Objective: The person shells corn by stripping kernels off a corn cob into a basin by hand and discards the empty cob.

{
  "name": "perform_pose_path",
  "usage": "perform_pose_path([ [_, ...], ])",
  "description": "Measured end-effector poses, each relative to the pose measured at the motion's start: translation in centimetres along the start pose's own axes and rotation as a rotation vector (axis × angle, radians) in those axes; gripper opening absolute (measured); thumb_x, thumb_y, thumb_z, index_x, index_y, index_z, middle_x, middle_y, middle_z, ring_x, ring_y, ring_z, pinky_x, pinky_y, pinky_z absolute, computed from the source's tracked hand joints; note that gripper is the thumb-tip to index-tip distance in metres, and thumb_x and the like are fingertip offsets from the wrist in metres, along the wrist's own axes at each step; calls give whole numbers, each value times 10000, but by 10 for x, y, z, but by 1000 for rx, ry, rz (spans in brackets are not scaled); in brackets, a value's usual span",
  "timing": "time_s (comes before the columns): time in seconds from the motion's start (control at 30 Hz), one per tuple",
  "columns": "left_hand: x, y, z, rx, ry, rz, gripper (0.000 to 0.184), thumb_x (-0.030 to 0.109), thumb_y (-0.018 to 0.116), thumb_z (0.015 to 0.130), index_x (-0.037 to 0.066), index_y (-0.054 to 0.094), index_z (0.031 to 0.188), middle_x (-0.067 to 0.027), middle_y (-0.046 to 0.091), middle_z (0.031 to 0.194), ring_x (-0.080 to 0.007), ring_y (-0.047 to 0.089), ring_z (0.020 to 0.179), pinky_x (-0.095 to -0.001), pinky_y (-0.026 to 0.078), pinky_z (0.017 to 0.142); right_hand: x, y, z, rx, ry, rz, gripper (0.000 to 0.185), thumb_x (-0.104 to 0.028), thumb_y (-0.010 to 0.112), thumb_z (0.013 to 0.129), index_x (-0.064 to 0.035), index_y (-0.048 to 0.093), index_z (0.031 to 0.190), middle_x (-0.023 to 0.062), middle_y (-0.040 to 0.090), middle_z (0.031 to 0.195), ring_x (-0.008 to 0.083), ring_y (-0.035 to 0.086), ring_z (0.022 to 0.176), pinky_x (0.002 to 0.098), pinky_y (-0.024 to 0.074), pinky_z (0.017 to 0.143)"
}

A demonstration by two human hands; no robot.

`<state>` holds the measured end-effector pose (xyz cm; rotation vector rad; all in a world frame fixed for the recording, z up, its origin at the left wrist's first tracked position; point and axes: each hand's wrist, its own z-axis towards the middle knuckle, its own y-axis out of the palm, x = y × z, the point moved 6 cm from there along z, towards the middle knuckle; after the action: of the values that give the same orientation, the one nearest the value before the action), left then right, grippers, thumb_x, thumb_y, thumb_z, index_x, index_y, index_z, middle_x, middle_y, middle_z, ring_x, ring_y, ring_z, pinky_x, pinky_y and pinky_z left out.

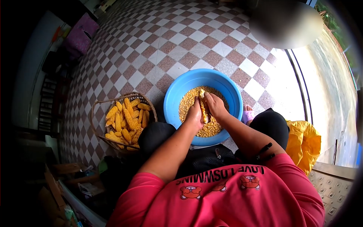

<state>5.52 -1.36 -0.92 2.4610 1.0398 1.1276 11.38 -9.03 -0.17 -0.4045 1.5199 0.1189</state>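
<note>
Both of my hands are over a blue plastic basin [172, 121], whose bottom is covered with loose yellow corn kernels [187, 99]. Between them is a corn cob [204, 109], partly stripped, with pale bare patches and some rows of kernels left on it. My left hand [194, 115] is wrapped round the cob's left side. From the right, my right hand [215, 105] grips the same cob, its thumb near the pale upper end. The undersides of the fingers are hidden.
To the left stands a woven basket [99, 130] with a tall handle, full of whole corn cobs [128, 117]. A yellow sack [302, 145] lies by my right knee. Checkered floor tiles [151, 68] surround the basin, with a few scattered kernels. A doorway threshold [298, 72] runs along the right.
</note>
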Motion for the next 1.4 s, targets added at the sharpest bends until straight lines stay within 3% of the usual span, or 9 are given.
perform_pose_path([
  [0.4,-5,-6,6,10,-6,-20,442,459,295,948,99,527,1054,-67,602,923,-207,594,793,-365,497,647,-18,-1,-5,8,-32,-313,365,-296,410,886,32,547,804,290,567,762,460,548,775,485,424,720],
  [0.5,-5,-11,7,54,-43,-94,423,480,310,936,128,534,1006,-61,601,800,-202,590,663,-352,477,539,-19,-2,-6,16,-50,-321,321,-264,428,884,26,544,809,272,571,736,439,562,744,472,435,691],
  [0.57,-13,-15,11,-278,-240,-127,401,502,324,923,158,530,940,-52,560,665,-195,538,505,-319,414,421,-20,-5,-7,-6,17,-274,287,-238,438,883,19,540,809,257,571,719,416,572,716,458,442,666],
  [0.7,-5,-3,-3,-56,-196,-23,399,508,323,919,158,513,895,-43,494,581,-186,463,410,-297,362,371,-8,-4,-5,5,6,-135,222,-198,467,890,2,542,828,187,560,658,296,583,606,381,447,573],
  [0.8,-1,-7,1,-2,-108,52,408,496,316,926,141,515,907,-51,506,619,-193,485,456,-319,382,381,5,-2,-4,-52,110,186,288,-265,479,898,8,555,850,170,555,665,250,566,601,352,440,571],
  [0.93,1,-7,6,3,-54,-16,422,461,308,943,100,507,1033,-64,568,849,-214,577,713,-369,486,567,-13,1,-6,-82,-16,-231,377,-344,452,894,21,516,824,273,572,761,419,572,758,445,437,670],
  [1.07,-1,-13,4,93,-66,19,434,462,317,941,104,502,1100,-78,574,983,-220,578,854,-390,487,712,-14,1,-8,-66,-47,-295,328,-292,439,892,26,510,852,269,571,754,428,568,727,448,440,655],
  [1.23,-4,-15,9,-278,-243,-42,412,473,314,936,114,509,984,-70,564,812,-215,570,652,-352,456,498,-8,-3,-10,-31,5,-114,279,-260,433,896,5,519,872,237,577,734,385,575,657,418,446,610],
  [1.4,2,-11,6,-64,-134,1,403,478,328,930,119,512,925,-66,549,758,-210,544,579,-333,414,436,2,-1,-6,-147,151,199,303,-294,457,902,-5,535,852,180,574,705,283,579,662,379,440,603],
])
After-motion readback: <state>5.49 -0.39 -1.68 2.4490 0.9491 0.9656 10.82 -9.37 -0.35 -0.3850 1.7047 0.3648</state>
